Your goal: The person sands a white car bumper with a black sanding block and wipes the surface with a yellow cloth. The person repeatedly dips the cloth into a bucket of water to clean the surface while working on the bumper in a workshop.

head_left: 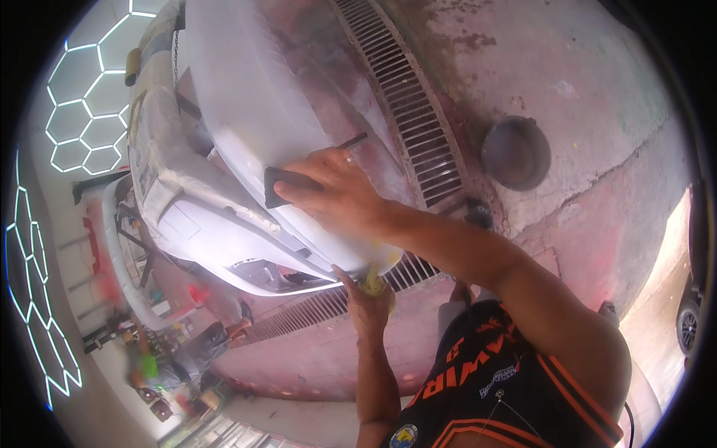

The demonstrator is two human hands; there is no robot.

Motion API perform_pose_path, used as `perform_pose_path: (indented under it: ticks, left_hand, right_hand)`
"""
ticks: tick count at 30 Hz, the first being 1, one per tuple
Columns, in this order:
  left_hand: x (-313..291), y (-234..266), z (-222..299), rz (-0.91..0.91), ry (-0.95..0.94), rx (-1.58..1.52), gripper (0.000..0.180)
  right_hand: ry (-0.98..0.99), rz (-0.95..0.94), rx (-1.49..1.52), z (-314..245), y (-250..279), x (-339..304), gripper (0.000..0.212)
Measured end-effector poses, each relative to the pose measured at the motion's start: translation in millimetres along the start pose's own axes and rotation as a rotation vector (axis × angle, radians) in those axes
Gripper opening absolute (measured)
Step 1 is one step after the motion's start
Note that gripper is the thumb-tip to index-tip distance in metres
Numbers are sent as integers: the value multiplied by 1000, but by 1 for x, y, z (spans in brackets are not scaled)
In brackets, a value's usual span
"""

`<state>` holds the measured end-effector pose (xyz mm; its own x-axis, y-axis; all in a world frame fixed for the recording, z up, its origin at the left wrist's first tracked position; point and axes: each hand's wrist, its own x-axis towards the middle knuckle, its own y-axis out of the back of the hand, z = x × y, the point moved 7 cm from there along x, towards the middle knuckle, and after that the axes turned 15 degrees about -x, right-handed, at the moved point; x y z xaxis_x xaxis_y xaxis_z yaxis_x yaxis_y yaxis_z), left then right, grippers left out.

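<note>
A long white painted panel, shaped like a car bumper, stretches from the top of the view down to the middle. My right hand is closed around a dark sanding block, which lies against the panel's surface. At the panel's near end, my left hand grips a crumpled yellow-green cloth or sponge. One finger of that hand reaches up to the panel's edge. Just left of the bumper is a white car body part with a lamp-shaped opening, partly covered by wrinkled masking sheet.
A slotted metal drain grate crosses the floor beyond the panel. To its right stands a dark bucket. Another bumper hangs at the left, near someone's dark clothing. A car wheel shows at the far right.
</note>
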<state>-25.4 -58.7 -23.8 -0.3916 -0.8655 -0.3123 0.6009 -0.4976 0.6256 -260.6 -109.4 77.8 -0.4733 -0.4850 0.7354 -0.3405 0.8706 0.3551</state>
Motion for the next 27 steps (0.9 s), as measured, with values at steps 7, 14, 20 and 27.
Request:
perform_pose_path:
  ticks: [7,14,20,27]
  left_hand:
    - [-3,4,5,13,-114,18,115]
    - [-3,5,0,15,-119,29,117]
    - [-4,8,0,-9,50,8,119]
    - [-19,59,42,117,-44,-241,80]
  right_hand:
    - [-7,-15,-59,0,5,-16,54]
    - [-10,0,-19,4,-4,-42,63]
    - [24,-103,-69,-7,-8,-22,58]
    - [-334,-219,-121,83,56,-150,60]
